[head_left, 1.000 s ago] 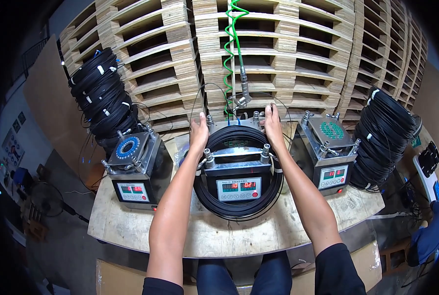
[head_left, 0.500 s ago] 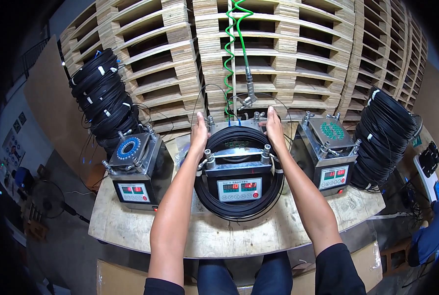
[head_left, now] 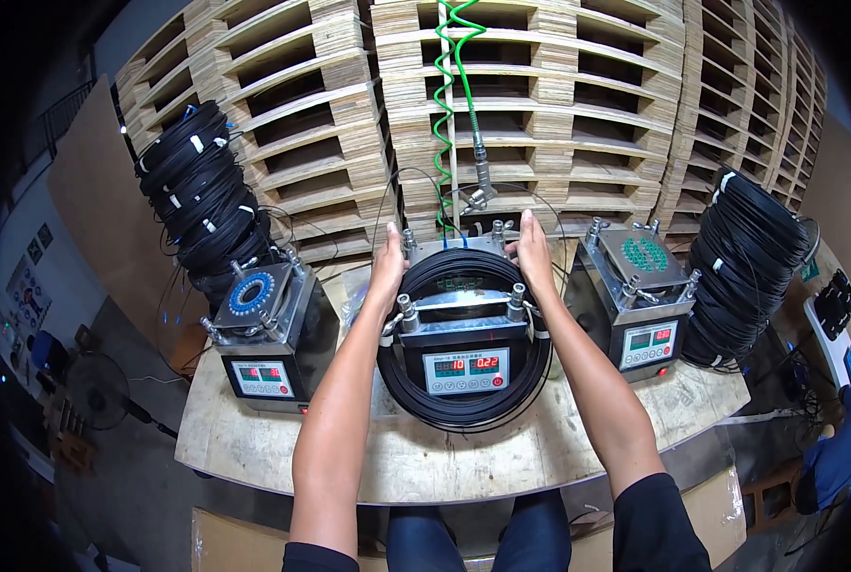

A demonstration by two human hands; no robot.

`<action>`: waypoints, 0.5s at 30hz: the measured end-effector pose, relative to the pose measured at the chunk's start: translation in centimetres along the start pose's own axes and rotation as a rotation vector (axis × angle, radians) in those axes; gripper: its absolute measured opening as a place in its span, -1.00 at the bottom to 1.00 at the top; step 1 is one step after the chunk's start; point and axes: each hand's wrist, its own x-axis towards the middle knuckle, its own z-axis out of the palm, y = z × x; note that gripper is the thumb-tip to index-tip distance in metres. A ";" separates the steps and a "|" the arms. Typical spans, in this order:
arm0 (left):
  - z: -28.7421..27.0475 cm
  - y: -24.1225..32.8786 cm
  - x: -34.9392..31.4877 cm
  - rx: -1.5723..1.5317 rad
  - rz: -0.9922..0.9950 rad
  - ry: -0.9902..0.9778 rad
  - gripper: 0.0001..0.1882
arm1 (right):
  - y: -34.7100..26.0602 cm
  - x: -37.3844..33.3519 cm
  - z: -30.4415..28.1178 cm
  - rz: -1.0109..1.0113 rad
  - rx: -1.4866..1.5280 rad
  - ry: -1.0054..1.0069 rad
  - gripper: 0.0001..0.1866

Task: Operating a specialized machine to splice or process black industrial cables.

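A coil of thin black cable [head_left: 464, 415] hangs around the front of the middle bench machine [head_left: 411, 367], which has metal corner posts and a lit red and green display. My left hand [head_left: 387, 265] is at the machine's far left post, fingers stretched, palm turned inward. On the opposite side, my right hand [head_left: 532, 253] is by the far right post with its fingers extended upward. Both hands are just beyond the top of the coil; whether they touch the machine or the cable cannot be made out. Thin cable ends with blue connectors run into the machine's far side.
Similar machines stand left [head_left: 263, 334] and right [head_left: 640, 296], holding rings of blue and green connectors. Tall cable bundles rise at the left [head_left: 206, 191] and right [head_left: 745, 267]. A green coiled air hose [head_left: 468, 86] with a metal nozzle hangs before stacked wooden pallets [head_left: 340, 95].
My hands stay at the same two posts, with only a slight shift. The readings on the middle machine's display have changed, and the whole view has moved a little.
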 end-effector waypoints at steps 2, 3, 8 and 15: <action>-0.3 0.0 -0.1 0.026 0.004 -0.009 0.01 | -0.1 -0.1 0.1 -0.004 -0.045 0.018 -0.24; -0.3 -0.1 -0.2 0.027 0.004 -0.007 0.01 | -0.2 -0.2 0.0 -0.012 -0.079 -0.018 -0.24; -0.2 0.0 -0.1 0.021 0.039 0.028 0.03 | -0.2 -0.2 0.5 -0.014 -0.031 -0.015 -0.31; 0.0 0.3 -0.5 -0.005 0.008 0.016 0.01 | -0.1 -0.3 0.5 -0.007 0.030 0.000 -0.33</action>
